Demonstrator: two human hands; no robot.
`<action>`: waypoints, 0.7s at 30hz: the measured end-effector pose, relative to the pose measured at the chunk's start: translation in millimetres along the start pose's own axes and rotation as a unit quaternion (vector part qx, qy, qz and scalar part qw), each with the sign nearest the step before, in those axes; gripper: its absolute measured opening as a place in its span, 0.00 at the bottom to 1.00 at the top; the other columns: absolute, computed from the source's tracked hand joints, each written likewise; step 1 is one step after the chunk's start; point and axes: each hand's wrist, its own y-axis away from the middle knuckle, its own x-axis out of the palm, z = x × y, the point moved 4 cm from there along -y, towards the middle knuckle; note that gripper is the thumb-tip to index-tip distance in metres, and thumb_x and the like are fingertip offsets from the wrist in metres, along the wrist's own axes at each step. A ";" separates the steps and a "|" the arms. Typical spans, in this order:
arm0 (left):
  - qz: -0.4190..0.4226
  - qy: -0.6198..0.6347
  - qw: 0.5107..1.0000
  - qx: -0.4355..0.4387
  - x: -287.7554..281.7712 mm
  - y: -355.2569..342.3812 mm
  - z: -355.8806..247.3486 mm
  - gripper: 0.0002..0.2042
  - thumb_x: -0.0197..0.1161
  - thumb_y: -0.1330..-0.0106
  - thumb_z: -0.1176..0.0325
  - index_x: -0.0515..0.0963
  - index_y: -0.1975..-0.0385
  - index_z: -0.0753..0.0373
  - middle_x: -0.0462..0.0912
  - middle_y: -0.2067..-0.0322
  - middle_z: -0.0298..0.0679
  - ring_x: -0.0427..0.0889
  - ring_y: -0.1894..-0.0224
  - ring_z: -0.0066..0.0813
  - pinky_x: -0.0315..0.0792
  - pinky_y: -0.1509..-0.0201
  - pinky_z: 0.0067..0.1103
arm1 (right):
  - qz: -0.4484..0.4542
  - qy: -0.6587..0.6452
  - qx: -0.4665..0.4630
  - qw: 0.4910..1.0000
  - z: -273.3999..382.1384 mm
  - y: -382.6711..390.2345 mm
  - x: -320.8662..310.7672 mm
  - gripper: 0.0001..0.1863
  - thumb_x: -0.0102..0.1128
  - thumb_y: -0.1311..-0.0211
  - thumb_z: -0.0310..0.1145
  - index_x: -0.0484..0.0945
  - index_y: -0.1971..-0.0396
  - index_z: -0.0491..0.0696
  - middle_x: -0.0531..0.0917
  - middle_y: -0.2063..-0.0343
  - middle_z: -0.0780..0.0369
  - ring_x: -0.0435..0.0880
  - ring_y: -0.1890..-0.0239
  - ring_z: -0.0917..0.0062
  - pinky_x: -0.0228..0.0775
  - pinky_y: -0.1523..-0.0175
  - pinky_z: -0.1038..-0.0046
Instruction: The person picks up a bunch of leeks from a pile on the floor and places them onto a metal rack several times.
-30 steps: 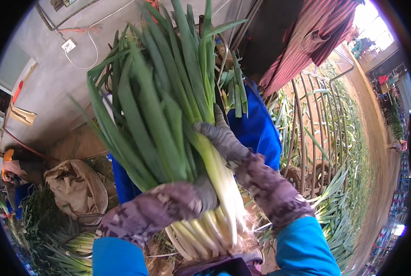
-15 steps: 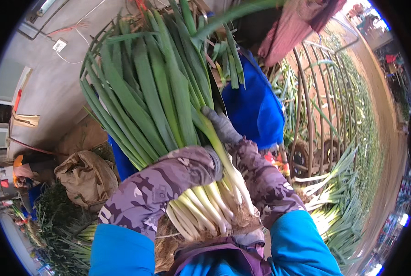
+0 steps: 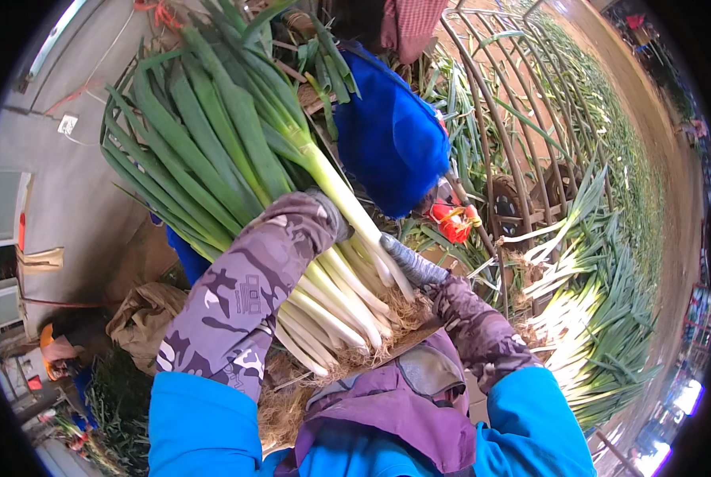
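A large bundle of leeks (image 3: 212, 135), with long green leaves, white stems and dirty roots, lies slanted across the middle, over my lap. My left hand (image 3: 331, 215), in a grey glove with a camouflage sleeve, is closed around the middle of the bundle, partly hidden by its own wrist. My right hand (image 3: 411, 262), also gloved, grips the white lower part of a thick leek (image 3: 343, 195) at the bundle's right side, close to the roots. A blue cloth (image 3: 387, 135) hangs just beyond the bundle.
A metal rail cart (image 3: 514, 111) stands at the right, with more leeks (image 3: 594, 318) piled beside it and scattered leaves beyond. A red-and-yellow object (image 3: 455, 222) sits near the cart. At left are a wall (image 3: 45, 135), a tan sack (image 3: 141, 322) and an orange-and-dark shape (image 3: 57, 350), possibly a person.
My right hand has slid down from the green upper part to the white lower part near the roots. The leafy tops have shifted up and left in view as the camera turned.
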 end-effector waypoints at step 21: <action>-0.117 0.011 0.944 -0.307 -5.0 62.1 -214.4 0.08 0.57 0.37 0.69 0.80 0.61 0.59 0.81 0.64 0.39 0.80 0.56 0.35 0.63 0.34 0.40 | 0.090 0.018 0.034 0.995 21.4 -13.1 -26.9 0.36 0.48 0.24 0.58 0.68 0.32 0.42 0.73 0.35 0.58 0.68 0.34 0.74 0.55 0.28 0.73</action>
